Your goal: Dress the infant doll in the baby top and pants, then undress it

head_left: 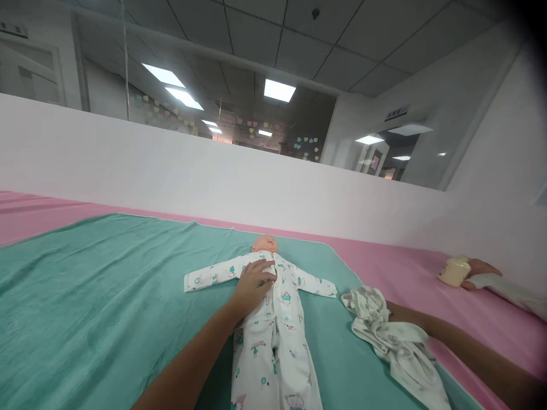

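A baby doll (267, 244) lies on its back in a white printed one-piece (286, 307), with both sleeves spread out and the legs towards me. My left hand (253, 287) rests on the garment's chest beside the front opening. Its fingers are stretched out over the cloth, with nothing visibly gripped. To the right of the doll, my right hand (393, 312) holds a crumpled white printed cloth (404, 347), perhaps a garment. Its bunched folds cover most of the fingers, and one end trails towards me.
Under the doll is a green blanket (106, 313) on a pink sheet (384, 262). At the right lies a pale yellow bottle (454, 271) against a skin-toned form I cannot make out, with white cloth beside it. A white wall (192, 176) with windows above borders the far side.
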{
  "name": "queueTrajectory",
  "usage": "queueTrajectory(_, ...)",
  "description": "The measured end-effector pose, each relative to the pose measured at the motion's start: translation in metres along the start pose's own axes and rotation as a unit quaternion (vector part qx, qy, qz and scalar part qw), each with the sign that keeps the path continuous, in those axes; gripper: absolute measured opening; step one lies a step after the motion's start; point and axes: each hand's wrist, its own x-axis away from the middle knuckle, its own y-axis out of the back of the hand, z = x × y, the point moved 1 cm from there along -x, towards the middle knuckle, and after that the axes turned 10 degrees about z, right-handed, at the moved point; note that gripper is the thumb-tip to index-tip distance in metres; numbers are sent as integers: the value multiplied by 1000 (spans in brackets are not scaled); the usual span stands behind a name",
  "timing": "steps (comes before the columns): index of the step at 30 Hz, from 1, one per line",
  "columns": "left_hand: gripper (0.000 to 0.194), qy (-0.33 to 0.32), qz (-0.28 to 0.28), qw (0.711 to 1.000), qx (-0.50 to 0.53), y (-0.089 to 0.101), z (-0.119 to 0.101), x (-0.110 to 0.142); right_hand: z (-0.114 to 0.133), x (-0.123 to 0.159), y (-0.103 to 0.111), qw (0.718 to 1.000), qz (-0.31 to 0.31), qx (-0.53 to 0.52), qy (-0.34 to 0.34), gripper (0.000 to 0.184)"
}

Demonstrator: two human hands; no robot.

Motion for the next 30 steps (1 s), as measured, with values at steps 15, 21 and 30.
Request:
queueTrajectory(15,27,-8,-8,999,32,0,6,-1,209,-31,-157,977,45,176,110,36)
queueTrajectory(21,27,5,0,999,40,0,4,-2,207,-25,-167,975,48,197,91,33)
queueTrajectory(30,27,1,8,1000,25,1,-2,-1,208,-25,-164,970,73,193,127,39)
